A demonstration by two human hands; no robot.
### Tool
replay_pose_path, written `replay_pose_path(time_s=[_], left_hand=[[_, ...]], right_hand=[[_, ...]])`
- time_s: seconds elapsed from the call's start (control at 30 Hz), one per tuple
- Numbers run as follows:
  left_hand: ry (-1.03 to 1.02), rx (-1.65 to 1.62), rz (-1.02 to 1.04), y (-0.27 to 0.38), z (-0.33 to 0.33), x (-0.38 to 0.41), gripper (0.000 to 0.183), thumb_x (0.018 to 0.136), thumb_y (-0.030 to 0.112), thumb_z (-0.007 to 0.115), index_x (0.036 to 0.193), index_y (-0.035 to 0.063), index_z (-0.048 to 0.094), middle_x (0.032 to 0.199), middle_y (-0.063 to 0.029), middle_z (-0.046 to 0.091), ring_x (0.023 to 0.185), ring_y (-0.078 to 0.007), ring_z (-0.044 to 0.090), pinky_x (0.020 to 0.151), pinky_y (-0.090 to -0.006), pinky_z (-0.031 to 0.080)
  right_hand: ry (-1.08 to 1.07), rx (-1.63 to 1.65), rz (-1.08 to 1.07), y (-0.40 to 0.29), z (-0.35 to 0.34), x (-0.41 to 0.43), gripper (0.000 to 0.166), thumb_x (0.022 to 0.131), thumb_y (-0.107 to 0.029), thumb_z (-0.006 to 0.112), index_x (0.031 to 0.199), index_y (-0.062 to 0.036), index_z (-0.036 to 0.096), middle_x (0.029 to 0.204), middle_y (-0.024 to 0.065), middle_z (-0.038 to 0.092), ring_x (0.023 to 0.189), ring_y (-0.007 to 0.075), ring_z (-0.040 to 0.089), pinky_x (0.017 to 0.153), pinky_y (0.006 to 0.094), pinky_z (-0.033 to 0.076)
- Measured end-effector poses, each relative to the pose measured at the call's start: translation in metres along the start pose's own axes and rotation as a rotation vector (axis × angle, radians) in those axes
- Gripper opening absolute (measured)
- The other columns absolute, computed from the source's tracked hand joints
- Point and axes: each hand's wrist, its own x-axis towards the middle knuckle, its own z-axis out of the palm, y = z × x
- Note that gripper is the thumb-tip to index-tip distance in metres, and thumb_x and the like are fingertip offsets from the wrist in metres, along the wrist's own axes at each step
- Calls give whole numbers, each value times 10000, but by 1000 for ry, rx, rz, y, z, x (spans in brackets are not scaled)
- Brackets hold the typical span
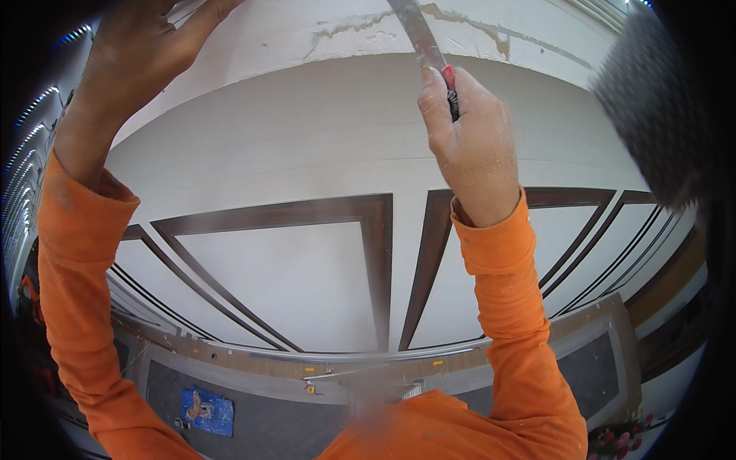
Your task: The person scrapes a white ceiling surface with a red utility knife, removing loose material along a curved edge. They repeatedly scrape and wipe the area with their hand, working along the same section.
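My right hand (474,132), dusted with white powder, grips the handle of a long flat metal blade (417,29), perhaps a saw or a scraper. The blade points up and left across a white ceiling or beam surface (356,43) with cracks and rough grey patches. At the upper left, my left hand (141,49) is raised near the same white surface, its thumb stretched to the right. The tips of its fingers are cut off by the picture's top edge, so what they touch is hidden.
Dark wooden frames (376,247) line the wall below. A blurred dark grey object (655,115) fills the upper right. Far down on the floor lie a blue sheet (224,414) with something on it and a yellow item (311,390). Flowers (624,440) stand at the lower right.
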Motion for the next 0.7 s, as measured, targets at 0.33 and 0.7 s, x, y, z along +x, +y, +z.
replay_pose_path(time_s=[0.33,0.7], left_hand=[[45,-47,91,-1,-3,2,83,912,81,743,856,20,748,1034,-170,752,945,-249,699,851,-351,567],[-8,-157,108,-12,-5,3,109,912,77,741,851,-13,752,1014,-190,748,925,-265,699,836,-358,566]], right_hand=[[37,-8,-15,3,2,-3,354,1036,-235,604,796,23,574,525,173,502,418,313,487,463,405,417],[-132,25,6,1,-4,-14,342,1026,-232,623,813,31,582,528,160,475,440,283,461,480,389,407]])
